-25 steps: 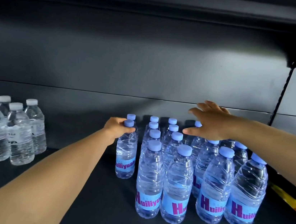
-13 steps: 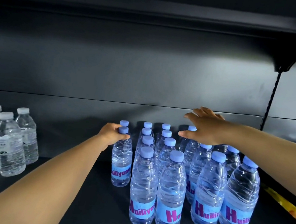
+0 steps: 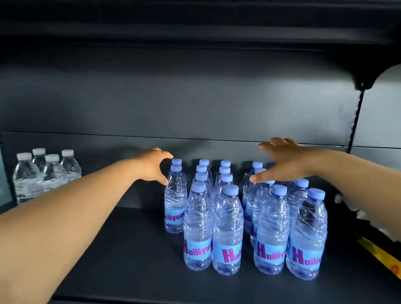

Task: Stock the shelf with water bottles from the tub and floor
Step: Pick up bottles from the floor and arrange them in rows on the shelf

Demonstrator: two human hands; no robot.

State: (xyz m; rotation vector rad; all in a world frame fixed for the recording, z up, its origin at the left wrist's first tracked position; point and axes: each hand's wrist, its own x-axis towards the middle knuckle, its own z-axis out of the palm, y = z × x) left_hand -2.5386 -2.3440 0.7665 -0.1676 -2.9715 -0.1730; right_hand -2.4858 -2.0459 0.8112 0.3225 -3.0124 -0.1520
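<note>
Blue-capped clear plastic water bottles point(image 3: 228, 229) clustered on dark shelf point(image 3: 129, 257); left hand point(image 3: 153, 164) open beside one, right hand point(image 3: 285, 160) spread above.

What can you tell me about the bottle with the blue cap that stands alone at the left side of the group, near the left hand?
The leftmost bottle is clear ribbed plastic, with a pale blue cap and a blue label lettered in magenta. It stands upright on the dark shelf, with another blue cap just behind it. The left hand is open, curved beside its neck; contact is unclear.
</note>
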